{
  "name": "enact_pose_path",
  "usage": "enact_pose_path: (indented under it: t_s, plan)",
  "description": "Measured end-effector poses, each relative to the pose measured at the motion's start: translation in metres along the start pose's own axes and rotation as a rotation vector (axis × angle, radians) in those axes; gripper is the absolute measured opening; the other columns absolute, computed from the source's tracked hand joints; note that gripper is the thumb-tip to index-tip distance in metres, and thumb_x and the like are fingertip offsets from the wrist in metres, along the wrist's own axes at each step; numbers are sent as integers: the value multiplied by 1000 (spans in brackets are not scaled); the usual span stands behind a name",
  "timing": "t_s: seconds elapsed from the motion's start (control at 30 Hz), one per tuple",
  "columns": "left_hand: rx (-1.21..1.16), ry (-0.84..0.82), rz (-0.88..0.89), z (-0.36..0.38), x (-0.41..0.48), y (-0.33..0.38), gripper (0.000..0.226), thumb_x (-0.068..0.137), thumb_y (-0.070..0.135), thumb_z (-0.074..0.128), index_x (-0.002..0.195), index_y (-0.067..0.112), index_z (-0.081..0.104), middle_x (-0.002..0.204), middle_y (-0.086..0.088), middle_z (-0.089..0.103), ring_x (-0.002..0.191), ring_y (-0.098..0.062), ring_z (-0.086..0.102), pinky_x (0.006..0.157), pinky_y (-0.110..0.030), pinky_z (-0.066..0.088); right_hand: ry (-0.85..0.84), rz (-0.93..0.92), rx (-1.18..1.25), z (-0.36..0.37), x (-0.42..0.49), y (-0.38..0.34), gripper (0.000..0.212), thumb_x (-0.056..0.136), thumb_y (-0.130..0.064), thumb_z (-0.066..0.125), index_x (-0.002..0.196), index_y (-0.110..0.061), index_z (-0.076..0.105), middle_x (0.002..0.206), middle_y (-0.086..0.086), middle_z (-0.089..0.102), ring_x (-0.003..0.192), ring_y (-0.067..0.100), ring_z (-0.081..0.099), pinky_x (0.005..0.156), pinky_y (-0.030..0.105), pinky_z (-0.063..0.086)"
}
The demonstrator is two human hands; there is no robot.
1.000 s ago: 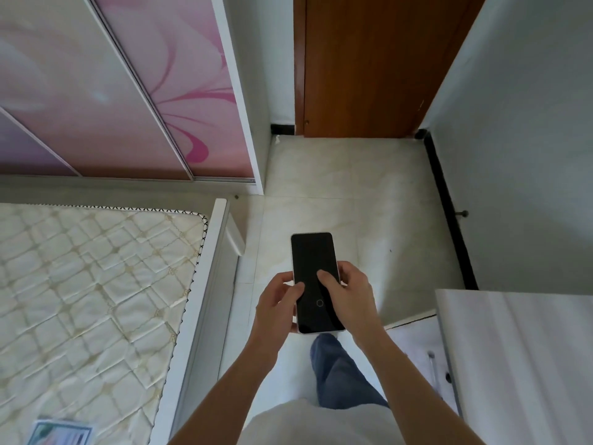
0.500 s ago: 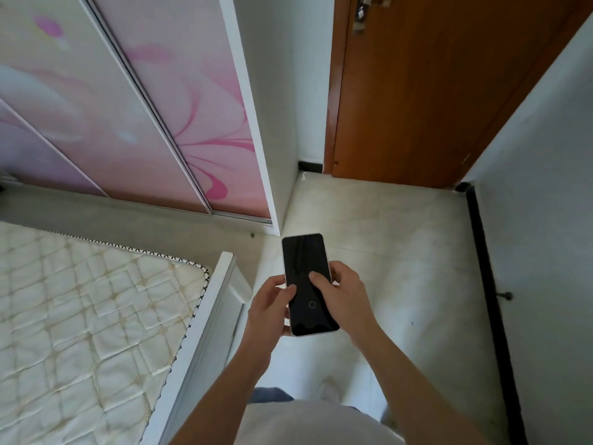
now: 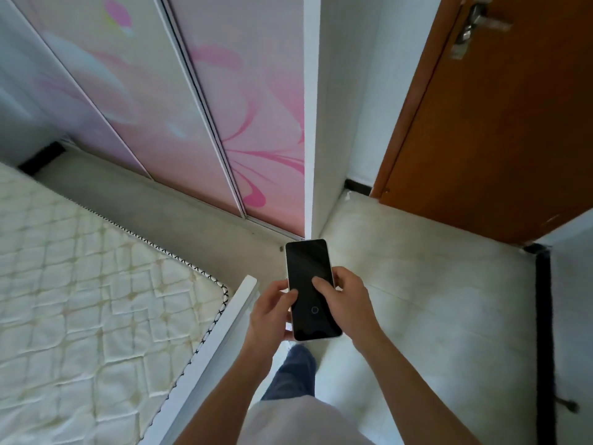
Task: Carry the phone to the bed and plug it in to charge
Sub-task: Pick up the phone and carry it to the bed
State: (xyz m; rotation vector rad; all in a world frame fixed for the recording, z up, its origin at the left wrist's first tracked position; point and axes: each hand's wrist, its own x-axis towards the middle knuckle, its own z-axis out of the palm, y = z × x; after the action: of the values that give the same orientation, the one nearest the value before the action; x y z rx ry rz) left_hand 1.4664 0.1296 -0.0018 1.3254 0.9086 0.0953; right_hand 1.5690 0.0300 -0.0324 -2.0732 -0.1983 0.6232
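A phone [image 3: 308, 271] with a dark screen and pale edge is held upright in front of me, above the tiled floor. My left hand [image 3: 272, 311] grips its left side, thumb on the glass. My right hand [image 3: 345, 301] holds its right side, thumb resting mid-screen above a small circle icon. The bed [image 3: 80, 300], a bare quilted cream mattress in a white frame, lies to the left; its corner sits just left of my left hand. No charger or cable shows in the head view.
A wardrobe with pink floral sliding doors [image 3: 199, 101] stands behind the bed. A brown wooden door [image 3: 500, 117] is shut at the upper right. Pale floor tiles [image 3: 433, 300] stretch ahead, with a dark skirting strip [image 3: 544, 316] along the right wall.
The view has tilted up and swung left as I walk; the desk at the lower right is out of sight and the wardrobe looks closer. Both hands keep the same hold on the phone.
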Motion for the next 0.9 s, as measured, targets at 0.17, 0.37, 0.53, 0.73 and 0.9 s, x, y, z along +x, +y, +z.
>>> enact_pose_path:
  t_s: [0.17, 0.37, 0.53, 0.73, 0.9]
  plan:
    - [-55, 22, 11, -17, 82, 48, 16, 101, 20, 50, 104, 21, 65, 94, -10, 70, 78, -22, 72, 64, -42, 62, -52, -47, -39, 16, 88, -56, 33, 91, -46, 61, 110, -18, 58, 99, -1, 66, 87, 15, 67, 71, 25, 58]
    - [-138, 66, 23, -50, 166, 105, 16, 99, 17, 53, 108, 15, 66, 92, -13, 66, 73, -21, 64, 55, -32, 56, -130, -119, 10, 43, 171, -132, 23, 92, -34, 64, 102, -14, 61, 92, 0, 68, 80, 12, 66, 57, 15, 45]
    - [-173, 141, 31, -73, 208, 128, 16, 97, 16, 54, 104, 19, 68, 83, -5, 67, 72, -23, 62, 58, -36, 52, -214, -146, 11, 69, 218, -169, 17, 92, -30, 63, 93, -13, 59, 85, 1, 65, 74, 13, 64, 48, 9, 42]
    - [-209, 269, 28, -102, 237, 141, 17, 97, 18, 54, 102, 23, 70, 78, 2, 68, 70, -18, 63, 59, -36, 53, -349, -176, -24, 106, 258, -200, 11, 91, -27, 64, 84, -21, 59, 78, 0, 66, 72, 17, 65, 52, 15, 42]
    - [-268, 386, 48, -126, 258, 154, 20, 98, 15, 52, 102, 23, 70, 68, 9, 65, 60, -9, 60, 55, -32, 49, -484, -226, -48, 140, 289, -231, 8, 90, -28, 65, 91, -20, 64, 84, 2, 71, 76, 17, 69, 56, 21, 49]
